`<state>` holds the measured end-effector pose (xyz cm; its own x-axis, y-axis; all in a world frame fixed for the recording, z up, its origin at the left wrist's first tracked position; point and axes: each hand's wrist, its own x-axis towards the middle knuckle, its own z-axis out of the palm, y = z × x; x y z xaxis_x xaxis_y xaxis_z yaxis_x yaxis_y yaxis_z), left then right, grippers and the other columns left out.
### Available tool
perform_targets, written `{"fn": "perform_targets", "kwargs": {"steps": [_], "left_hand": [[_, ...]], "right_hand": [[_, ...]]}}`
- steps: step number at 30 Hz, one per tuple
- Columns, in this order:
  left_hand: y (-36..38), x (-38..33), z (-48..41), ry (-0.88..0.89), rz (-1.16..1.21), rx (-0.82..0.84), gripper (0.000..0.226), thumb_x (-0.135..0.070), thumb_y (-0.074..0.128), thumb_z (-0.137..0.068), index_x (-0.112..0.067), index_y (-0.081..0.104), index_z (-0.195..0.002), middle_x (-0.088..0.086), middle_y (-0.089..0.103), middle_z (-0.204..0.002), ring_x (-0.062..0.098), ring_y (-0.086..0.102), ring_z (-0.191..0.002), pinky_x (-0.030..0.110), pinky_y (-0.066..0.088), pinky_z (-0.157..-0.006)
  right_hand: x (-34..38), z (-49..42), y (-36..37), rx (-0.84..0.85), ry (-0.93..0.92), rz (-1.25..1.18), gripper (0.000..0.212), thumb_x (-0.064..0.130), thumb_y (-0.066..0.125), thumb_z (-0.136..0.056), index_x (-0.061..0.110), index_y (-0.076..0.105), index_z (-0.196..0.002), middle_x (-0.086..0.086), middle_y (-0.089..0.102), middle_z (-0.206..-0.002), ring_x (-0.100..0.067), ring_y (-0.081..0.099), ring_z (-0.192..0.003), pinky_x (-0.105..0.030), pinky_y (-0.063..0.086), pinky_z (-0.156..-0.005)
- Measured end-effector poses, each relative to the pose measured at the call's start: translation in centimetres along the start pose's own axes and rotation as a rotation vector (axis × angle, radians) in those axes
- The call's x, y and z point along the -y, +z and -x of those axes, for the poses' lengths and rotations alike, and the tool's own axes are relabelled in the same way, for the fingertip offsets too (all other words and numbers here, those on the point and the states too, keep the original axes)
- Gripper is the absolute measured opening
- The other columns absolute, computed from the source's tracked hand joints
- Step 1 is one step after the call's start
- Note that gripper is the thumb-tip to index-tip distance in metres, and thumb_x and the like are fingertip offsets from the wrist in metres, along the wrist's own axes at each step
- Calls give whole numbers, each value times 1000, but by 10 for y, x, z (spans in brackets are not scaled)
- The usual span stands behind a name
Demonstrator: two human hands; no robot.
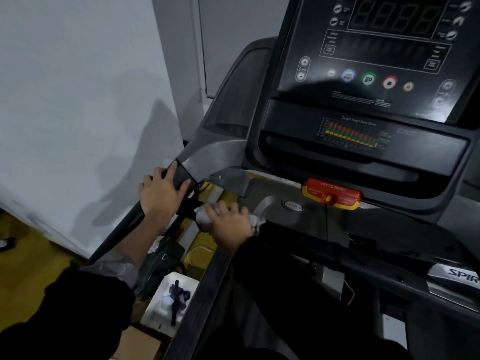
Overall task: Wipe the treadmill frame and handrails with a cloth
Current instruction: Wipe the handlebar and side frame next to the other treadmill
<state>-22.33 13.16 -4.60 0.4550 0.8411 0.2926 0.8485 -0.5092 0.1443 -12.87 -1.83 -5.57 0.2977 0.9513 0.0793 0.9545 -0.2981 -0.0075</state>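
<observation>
A dark treadmill fills the right of the view, with its console (376,55) at the top. The black left handrail (122,229) slopes down to the lower left. My left hand (161,193) grips that rail near its upper end, fingers wrapped over it. My right hand (228,224) holds a crumpled white cloth (204,215) and presses it against the grey frame (226,157) just below the handrail joint. Most of the cloth is hidden under my fingers.
A white wall (78,100) stands close on the left. A red and yellow safety-stop block (331,194) sits under the console. Below the rail, a white box (168,300) with a purple item and a cardboard box lie on the yellow floor.
</observation>
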Motion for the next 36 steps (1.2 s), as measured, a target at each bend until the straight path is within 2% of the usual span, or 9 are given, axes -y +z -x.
{"fn": "perform_targets", "kwargs": {"steps": [2,4,7,10,14,22,27,32,36], "left_hand": [[-1,-1,0,-5,14,-8,58,-54,45,-90,-21,43,-138,19,53,-120,42,51,-97,46,42,-79],[-1,-1,0,-4,9,-12,59,-55,44,-90,-20,43,-138,19,52,-120,42,51,-97,46,42,-78],[0,0,0,15,-2,-20,60,-54,44,-90,-18,43,-137,20,53,-119,43,51,-96,47,42,-78],[1,0,1,23,-3,-25,60,-54,46,-89,-16,45,-136,22,53,-118,44,52,-95,48,42,-78],[2,0,0,32,-16,-27,61,-54,47,-89,-16,45,-136,22,53,-118,44,52,-95,48,43,-77],[1,2,1,10,4,-1,57,-45,49,-91,-19,39,-141,20,51,-122,44,51,-101,48,42,-82],[-1,1,0,-13,49,16,54,-42,50,-92,-22,39,-141,17,51,-125,43,49,-104,47,41,-83],[-1,1,0,-5,21,20,55,-43,48,-92,-21,37,-142,17,50,-125,43,49,-102,47,41,-82],[-3,-3,2,2,-38,31,57,-43,44,-93,-17,34,-142,20,48,-124,44,48,-100,47,40,-81]], "right_hand": [[7,-10,2,46,-92,-2,56,29,43,-95,23,22,-147,-12,39,-138,-37,45,-114,-45,37,-87],[10,-14,2,29,-134,22,56,24,39,-97,25,16,-149,-10,33,-143,-37,42,-116,-46,37,-88],[7,-11,10,-54,-180,54,54,24,49,-92,29,34,-143,-7,45,-138,-35,52,-106,-41,44,-81],[0,-3,19,-162,-179,102,47,29,62,-74,37,60,-120,2,64,-118,-26,64,-83,-29,49,-67],[-12,15,20,-221,-93,7,44,30,42,-77,34,63,-116,0,66,-114,-29,64,-82,-32,50,-67],[-60,65,10,-436,134,67,37,51,55,-77,32,68,-107,8,71,-99,-21,66,-74,-29,48,-64],[-63,75,7,-425,240,114,45,54,42,-83,26,69,-105,3,70,-86,-25,63,-67,-32,47,-61],[-37,46,7,-306,201,135,47,55,40,-80,26,69,-103,0,66,-81,-26,59,-63,-32,43,-58],[-8,12,13,-208,124,116,51,62,64,-64,28,69,-102,0,67,-82,-25,60,-62,-30,44,-57]]}}
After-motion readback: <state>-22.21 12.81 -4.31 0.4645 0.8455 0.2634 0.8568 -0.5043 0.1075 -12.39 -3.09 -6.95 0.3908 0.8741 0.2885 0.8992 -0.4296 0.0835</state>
